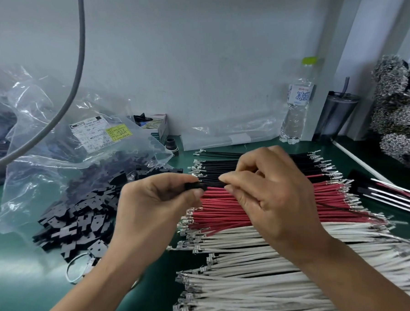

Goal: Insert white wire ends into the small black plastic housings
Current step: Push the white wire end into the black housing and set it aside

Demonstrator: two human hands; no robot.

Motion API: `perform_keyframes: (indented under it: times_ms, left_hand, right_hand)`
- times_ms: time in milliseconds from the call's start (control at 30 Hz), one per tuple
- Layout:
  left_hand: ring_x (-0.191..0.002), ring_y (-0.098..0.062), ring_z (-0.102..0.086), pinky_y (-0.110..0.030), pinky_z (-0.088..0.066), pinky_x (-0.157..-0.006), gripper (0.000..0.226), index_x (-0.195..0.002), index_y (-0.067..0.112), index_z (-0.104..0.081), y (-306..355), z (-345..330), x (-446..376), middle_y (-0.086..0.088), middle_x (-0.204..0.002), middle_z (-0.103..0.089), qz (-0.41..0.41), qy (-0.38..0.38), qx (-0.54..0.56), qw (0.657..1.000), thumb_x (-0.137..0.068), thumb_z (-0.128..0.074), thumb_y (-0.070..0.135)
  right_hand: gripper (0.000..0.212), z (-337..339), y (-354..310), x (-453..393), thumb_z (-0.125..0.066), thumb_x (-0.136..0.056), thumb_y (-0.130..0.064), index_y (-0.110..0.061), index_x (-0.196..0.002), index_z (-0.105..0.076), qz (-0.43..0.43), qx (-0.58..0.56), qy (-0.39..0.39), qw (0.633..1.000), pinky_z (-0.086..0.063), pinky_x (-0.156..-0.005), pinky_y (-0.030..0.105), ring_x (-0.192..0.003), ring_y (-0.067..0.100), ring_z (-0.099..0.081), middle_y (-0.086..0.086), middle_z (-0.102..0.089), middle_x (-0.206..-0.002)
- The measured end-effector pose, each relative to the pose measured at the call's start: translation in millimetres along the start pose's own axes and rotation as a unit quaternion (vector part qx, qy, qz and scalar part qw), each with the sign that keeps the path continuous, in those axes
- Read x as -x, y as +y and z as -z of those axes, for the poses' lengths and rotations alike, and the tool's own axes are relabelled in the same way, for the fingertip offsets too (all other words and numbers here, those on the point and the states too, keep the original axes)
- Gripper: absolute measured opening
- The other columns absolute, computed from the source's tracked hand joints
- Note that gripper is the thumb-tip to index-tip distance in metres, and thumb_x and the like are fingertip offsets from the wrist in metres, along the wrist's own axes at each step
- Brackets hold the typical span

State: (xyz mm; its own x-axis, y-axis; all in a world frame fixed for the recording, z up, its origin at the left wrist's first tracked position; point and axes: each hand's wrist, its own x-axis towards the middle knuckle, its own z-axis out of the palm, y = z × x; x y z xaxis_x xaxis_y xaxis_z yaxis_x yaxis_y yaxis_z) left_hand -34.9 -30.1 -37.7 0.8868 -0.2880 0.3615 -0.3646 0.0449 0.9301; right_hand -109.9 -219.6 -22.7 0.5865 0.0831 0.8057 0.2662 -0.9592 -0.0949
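Left hand: the left hand sits above the middle of the green desk, its fingers pinching a small black plastic housing.
Right hand: the right hand is just right of the housing, fingers curled in a pinch at its right end; what they hold is too small to tell.
White wires: a row of white wires with metal terminals lies near, right of centre.
Red wires: red terminal wires lie behind the white row, under the hands.
Black wires: black terminal wires lie farthest.
Housing stock: a pile of flat black plastic housings spills from a clear plastic bag at left.
Bag label: a white sticker reads partly "100 PCS"; the rest is blurred.
Bottle: a clear water bottle with a green cap stands far right, its label unreadable.
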Motion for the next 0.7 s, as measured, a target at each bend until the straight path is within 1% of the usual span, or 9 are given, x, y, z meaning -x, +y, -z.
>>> perform_keyframes:
  times_ms: [33, 67, 167, 233, 300, 367, 467, 600, 700]
  left_hand:
    - [-0.069, -0.019, -0.078, -0.017, -0.057, -0.059, 0.022, -0.09, 0.027, -0.082, -1, 2, -1, -0.001, -0.075, -0.079, 0.016, 0.019, 0.006, 1.0, -0.07, -0.086, 0.017]
    - [-0.07, -0.02, -0.078, -0.016, -0.056, -0.057, 0.02, -0.089, 0.025, -0.083, -2, 4, -2, -0.003, -0.076, -0.08, 0.032, 0.03, 0.013, 0.999, -0.072, -0.086, 0.015]
    - [-0.071, -0.022, -0.078, -0.016, -0.054, -0.054, 0.016, -0.087, 0.018, -0.083, -3, 8, -3, -0.005, -0.078, -0.08, 0.059, 0.05, 0.041, 0.996, -0.074, -0.086, 0.009]
    - [-0.071, -0.022, -0.078, -0.016, -0.054, -0.053, 0.015, -0.086, 0.018, -0.082, -3, 8, -4, -0.006, -0.078, -0.08, 0.065, 0.055, 0.047, 0.995, -0.075, -0.085, 0.007]
    - [-0.072, -0.023, -0.078, -0.017, -0.054, -0.054, 0.015, -0.087, 0.019, -0.082, -3, 7, -3, -0.006, -0.078, -0.08, 0.066, 0.05, 0.048, 0.995, -0.075, -0.085, 0.009]
    - [-0.073, -0.023, -0.078, -0.018, -0.055, -0.055, 0.016, -0.088, 0.02, -0.082, -3, 6, -3, -0.006, -0.079, -0.08, 0.067, 0.044, 0.048, 0.996, -0.075, -0.085, 0.01]
    - [-0.073, -0.022, -0.078, -0.017, -0.055, -0.055, 0.019, -0.09, 0.024, -0.082, -2, 6, -3, -0.005, -0.08, -0.08, 0.067, 0.043, 0.053, 0.995, -0.072, -0.085, 0.017]
    - [-0.073, -0.023, -0.078, -0.02, -0.057, -0.057, 0.03, -0.098, 0.028, -0.081, -1, 7, -3, -0.009, -0.084, -0.079, 0.071, 0.034, 0.073, 0.994, -0.068, -0.083, 0.025]
    - [-0.074, -0.026, -0.078, -0.028, -0.063, -0.061, 0.029, -0.097, 0.023, -0.082, 1, 6, -3, -0.013, -0.088, -0.079, 0.097, 0.024, 0.108, 0.989, -0.068, -0.082, 0.027]
  right_hand:
    - [0.003, 2, 1, 1, -0.077, -0.09, -0.02, -0.017, -0.091, -0.078, 0.011, -0.018, -0.01, 1.0, -0.043, -0.062, 0.027, -0.081, 0.014, -0.05, -0.006, -0.059, -0.086]
    - [0.001, 3, 1, 3, -0.078, -0.089, -0.022, -0.021, -0.088, -0.079, 0.016, -0.048, -0.048, 0.998, -0.043, -0.062, 0.026, -0.08, 0.012, -0.05, -0.009, -0.059, -0.086]
    - [0.002, 0, 0, 12, -0.077, -0.085, -0.034, -0.034, -0.087, -0.077, -0.024, -0.083, -0.235, 0.968, -0.047, -0.068, 0.028, -0.084, 0.003, -0.052, -0.021, -0.059, -0.085]
    - [0.008, -4, 3, 16, -0.075, -0.086, -0.042, -0.037, -0.093, -0.076, -0.055, -0.08, -0.279, 0.955, -0.045, -0.078, 0.028, -0.091, -0.001, -0.052, -0.024, -0.06, -0.087]
    - [0.007, -6, 5, 16, -0.076, -0.085, -0.041, -0.036, -0.089, -0.075, -0.072, -0.092, -0.277, 0.954, -0.046, -0.082, 0.028, -0.092, -0.002, -0.053, -0.024, -0.062, -0.087]
    - [0.005, -6, 4, 16, -0.077, -0.084, -0.036, -0.033, -0.083, -0.073, -0.076, -0.098, -0.273, 0.954, -0.046, -0.08, 0.03, -0.09, 0.0, -0.054, -0.022, -0.062, -0.084]
    - [0.006, -5, 3, 16, -0.075, -0.086, -0.031, -0.032, -0.081, -0.072, -0.08, -0.107, -0.259, 0.957, -0.047, -0.078, 0.027, -0.088, 0.0, -0.056, -0.022, -0.061, -0.083]
    - [0.007, -5, 7, 13, -0.07, -0.093, -0.024, -0.03, -0.089, -0.071, -0.113, -0.16, -0.21, 0.958, -0.049, -0.076, 0.026, -0.09, 0.006, -0.061, -0.019, -0.062, -0.088]
    - [0.012, -6, 8, 11, -0.065, -0.097, -0.019, -0.026, -0.102, -0.073, -0.134, -0.192, -0.167, 0.958, -0.049, -0.078, 0.022, -0.093, 0.008, -0.062, -0.017, -0.06, -0.094]
